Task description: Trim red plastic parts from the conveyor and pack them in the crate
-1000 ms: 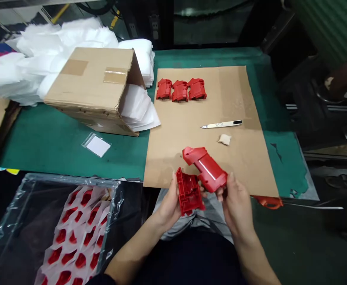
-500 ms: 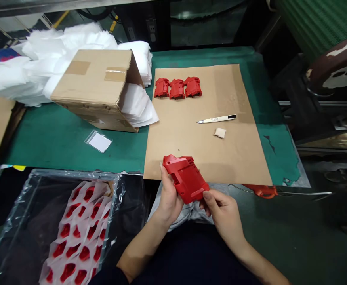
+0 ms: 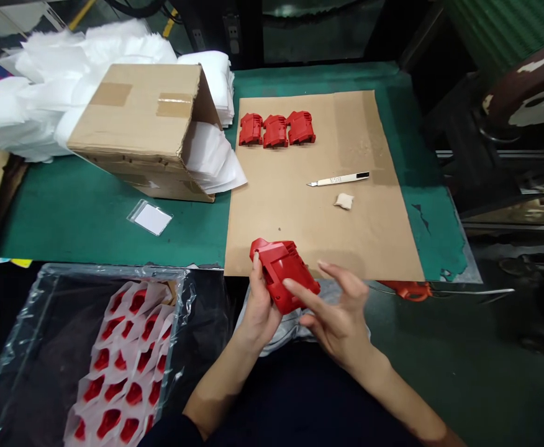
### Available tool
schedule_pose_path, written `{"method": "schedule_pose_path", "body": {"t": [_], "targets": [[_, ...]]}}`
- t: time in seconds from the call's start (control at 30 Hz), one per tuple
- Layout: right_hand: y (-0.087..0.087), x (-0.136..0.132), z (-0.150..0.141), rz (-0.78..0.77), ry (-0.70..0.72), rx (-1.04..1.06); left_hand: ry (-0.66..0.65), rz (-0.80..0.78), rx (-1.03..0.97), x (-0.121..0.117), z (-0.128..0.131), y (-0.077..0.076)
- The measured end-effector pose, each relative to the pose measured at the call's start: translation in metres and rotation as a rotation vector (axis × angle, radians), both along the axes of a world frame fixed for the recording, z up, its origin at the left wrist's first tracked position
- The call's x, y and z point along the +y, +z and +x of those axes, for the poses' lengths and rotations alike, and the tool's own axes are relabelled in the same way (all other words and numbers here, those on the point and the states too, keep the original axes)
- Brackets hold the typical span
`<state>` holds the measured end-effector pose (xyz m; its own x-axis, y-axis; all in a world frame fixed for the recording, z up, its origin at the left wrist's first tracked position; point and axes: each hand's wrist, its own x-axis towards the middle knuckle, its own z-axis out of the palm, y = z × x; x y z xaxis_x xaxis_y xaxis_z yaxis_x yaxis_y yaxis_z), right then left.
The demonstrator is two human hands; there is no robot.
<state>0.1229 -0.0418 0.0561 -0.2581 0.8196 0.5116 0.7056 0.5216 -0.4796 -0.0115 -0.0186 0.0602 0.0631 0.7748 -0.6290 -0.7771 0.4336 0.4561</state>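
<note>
Red housing [image 3: 284, 276] sat gripped in the left hand [image 3: 258, 304], fingers wrapped up its side, just over the near edge of the cardboard sheet [image 3: 369, 248]. Right hand [image 3: 341, 320] spread open, index finger laid across the housing's face. Beyond the grip: three matching housings [image 3: 276, 129] in a row, a craft knife [image 3: 340, 180].

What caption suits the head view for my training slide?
Left hand holds a red plastic housing; the open right hand is beside it.
</note>
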Motion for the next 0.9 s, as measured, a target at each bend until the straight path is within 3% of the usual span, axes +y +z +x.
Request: {"method": "schedule_pose_path", "body": {"t": [0.07,0.13,0.2,0.27,0.33,0.5,0.67,0.8,0.9], "targets": [[-0.005,0.001,-0.001,0.021,0.003,-0.12,0.017,-0.02,-0.014,-0.001,-0.001,0.002],[-0.008,0.003,0.003,-0.005,-0.114,-0.154,0.073,-0.035,-0.009,0.0,-0.002,0.003],[-0.009,0.006,0.013,-0.058,-0.27,-0.113,0.136,-0.039,-0.001,0.001,-0.003,0.003],[-0.01,0.009,0.022,-0.12,-0.327,-0.017,0.165,-0.038,-0.005,0.002,-0.004,0.002],[-0.012,0.01,0.026,-0.239,-0.256,0.104,0.162,-0.039,-0.013,0.003,-0.004,0.002],[-0.02,0.004,0.008,-0.725,0.152,0.325,0.027,0.049,-0.039,0.0,0.0,0.004],[-0.014,0.004,0.0,-0.957,0.348,0.603,-0.149,0.233,0.023,-0.002,-0.012,0.0],[-0.008,0.004,0.009,-1.018,0.457,0.576,-0.281,0.381,0.218,-0.005,-0.037,-0.011],[-0.014,0.001,0.01,-0.911,0.35,0.492,-0.287,0.522,0.384,-0.008,-0.047,-0.012]]}}
